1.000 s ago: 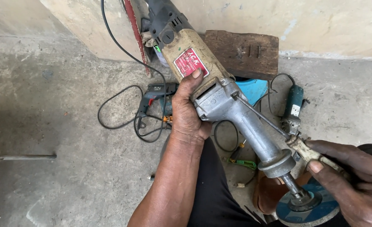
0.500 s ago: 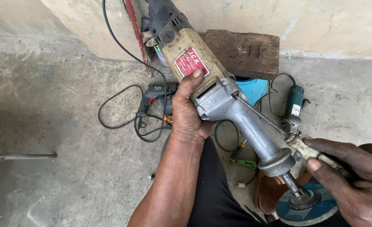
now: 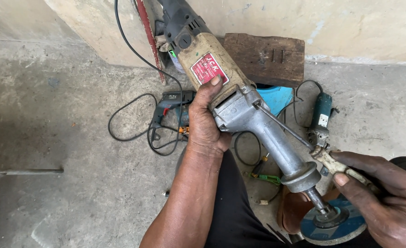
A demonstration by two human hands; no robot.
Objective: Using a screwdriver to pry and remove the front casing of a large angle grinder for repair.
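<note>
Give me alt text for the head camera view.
A left hand grips a long grinder over a concrete floor; the right hand holds a screwdriver near its blue disc.

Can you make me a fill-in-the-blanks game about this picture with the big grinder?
1. The left hand grips the long straight grinder around its ____.
2. The right hand holds a ____.
3. The wheel on the grinder's tip is coloured ____.
4. A drill lies on the ____ floor.

Missing words: body, wrench, blue, concrete
</note>
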